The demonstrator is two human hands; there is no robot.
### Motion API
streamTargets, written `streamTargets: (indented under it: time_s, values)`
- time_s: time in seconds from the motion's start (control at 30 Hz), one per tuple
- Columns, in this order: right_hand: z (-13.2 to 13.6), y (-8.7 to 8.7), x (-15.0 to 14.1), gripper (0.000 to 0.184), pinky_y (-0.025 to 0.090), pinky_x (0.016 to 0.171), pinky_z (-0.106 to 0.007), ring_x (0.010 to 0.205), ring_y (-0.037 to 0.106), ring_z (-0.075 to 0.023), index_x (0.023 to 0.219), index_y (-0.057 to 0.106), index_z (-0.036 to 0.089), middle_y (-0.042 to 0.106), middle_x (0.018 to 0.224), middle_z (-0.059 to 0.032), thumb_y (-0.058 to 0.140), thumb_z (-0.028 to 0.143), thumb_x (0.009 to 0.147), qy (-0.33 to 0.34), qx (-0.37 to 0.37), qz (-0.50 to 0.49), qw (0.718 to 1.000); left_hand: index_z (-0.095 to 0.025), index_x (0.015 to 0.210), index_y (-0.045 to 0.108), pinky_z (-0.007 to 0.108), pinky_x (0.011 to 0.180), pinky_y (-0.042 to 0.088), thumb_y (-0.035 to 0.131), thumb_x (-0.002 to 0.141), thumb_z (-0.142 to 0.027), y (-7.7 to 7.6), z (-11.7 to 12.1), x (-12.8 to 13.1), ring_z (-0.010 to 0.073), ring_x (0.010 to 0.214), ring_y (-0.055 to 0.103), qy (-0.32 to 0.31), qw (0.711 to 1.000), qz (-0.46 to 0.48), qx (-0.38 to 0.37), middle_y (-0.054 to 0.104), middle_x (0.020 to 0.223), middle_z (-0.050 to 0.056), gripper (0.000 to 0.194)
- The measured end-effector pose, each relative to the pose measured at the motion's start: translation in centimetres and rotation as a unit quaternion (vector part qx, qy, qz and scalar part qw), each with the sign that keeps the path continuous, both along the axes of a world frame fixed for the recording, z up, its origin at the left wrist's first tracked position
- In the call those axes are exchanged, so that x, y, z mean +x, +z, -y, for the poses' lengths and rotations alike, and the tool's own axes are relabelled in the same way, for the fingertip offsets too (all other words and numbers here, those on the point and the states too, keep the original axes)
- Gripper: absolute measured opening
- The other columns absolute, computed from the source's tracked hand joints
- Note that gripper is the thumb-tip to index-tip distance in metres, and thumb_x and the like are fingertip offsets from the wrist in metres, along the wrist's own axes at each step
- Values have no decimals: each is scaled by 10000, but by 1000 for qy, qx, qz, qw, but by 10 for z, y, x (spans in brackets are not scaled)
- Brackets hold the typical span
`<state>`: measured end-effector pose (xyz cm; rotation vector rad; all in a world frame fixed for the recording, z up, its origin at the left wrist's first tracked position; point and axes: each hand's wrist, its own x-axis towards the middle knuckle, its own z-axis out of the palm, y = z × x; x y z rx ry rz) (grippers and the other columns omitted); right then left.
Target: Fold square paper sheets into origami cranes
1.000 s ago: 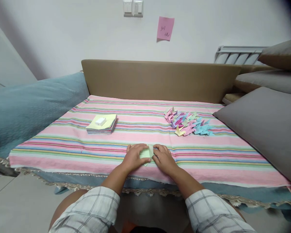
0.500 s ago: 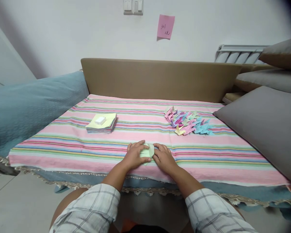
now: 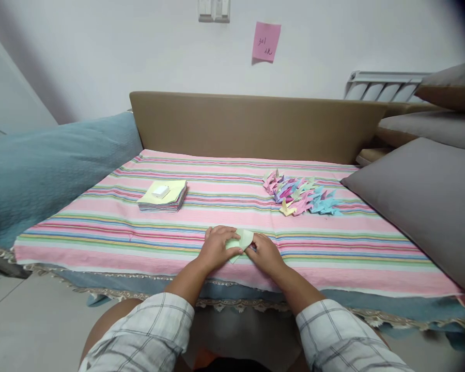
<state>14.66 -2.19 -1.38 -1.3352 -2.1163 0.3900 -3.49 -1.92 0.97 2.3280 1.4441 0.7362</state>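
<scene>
Between my hands, on the striped cloth near the front edge, lies a partly folded sheet of light green origami paper [image 3: 245, 238]. My left hand [image 3: 220, 245] holds its left part down, thumb at the near side and fingers across the far side. At the right edge my right hand [image 3: 265, 253] is closed, thumb and fingers gripping a raised, curved flap of the paper. Fingers cover much of the sheet's left part, so its exact folds are hidden.
A stack of square paper [image 3: 163, 202] with a small white case [image 3: 160, 191] on top sits to the left. Several folded paper cranes [image 3: 300, 195] lie in a pile to the right. A grey cushion [image 3: 414, 201] borders the right side of the striped cloth [image 3: 225, 170].
My right hand has closed its fingers on the paper's right edge and moved slightly right. The right flap now stands up and curves. My left hand stays on the sheet.
</scene>
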Motion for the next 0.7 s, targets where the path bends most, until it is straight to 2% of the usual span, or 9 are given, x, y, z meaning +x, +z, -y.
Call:
streamTargets:
  time_s: [0.07,0.17,0.23,0.4,0.5,0.7]
  values:
    - [2,4,3,140,383,690,-272,762,536,-185,871,590,189,618,790,-34,493,195,771,-3,-33,-26,999,-290,967,664,450,1023,279,721,682,-402,-2,-1,1,226,1119,514,-3,1000,3,6,628,1173,16,311]
    - [4,9,7,291,406,711,-276,810,571,-178,1088,538,206,641,900,-35,388,231,839,-12,-87,-115,990,-277,954,670,441,1013,294,709,700,-388,-3,-2,2,221,1094,540,-5,1000,2,12,641,1153,24,280]
    - [3,11,10,323,416,720,-282,812,582,-175,1128,519,212,645,908,-31,328,291,879,-26,-101,-169,980,-270,943,673,430,996,312,701,713,-378,-2,-1,3,218,1078,555,-14,1000,0,18,646,1147,34,256]
    - [-4,8,8,322,421,629,-264,654,561,-157,993,577,203,641,767,-4,466,442,809,-59,-134,-212,966,-269,910,677,450,1009,295,686,733,-369,3,4,6,216,1074,561,-34,999,-11,31,651,1154,26,203]
    - [-9,5,6,269,412,591,-253,585,525,-134,922,598,205,647,773,2,513,406,765,-79,-142,-202,966,-264,902,681,447,1001,312,684,736,-370,4,5,5,221,1069,567,-41,999,-10,26,649,1162,29,197]
    - [-11,7,7,224,384,574,-245,569,496,-127,873,612,204,636,765,5,504,354,747,-85,-133,-174,972,-231,909,680,351,917,424,693,725,-355,0,0,-4,210,1020,609,-20,999,30,13,673,1106,41,222]
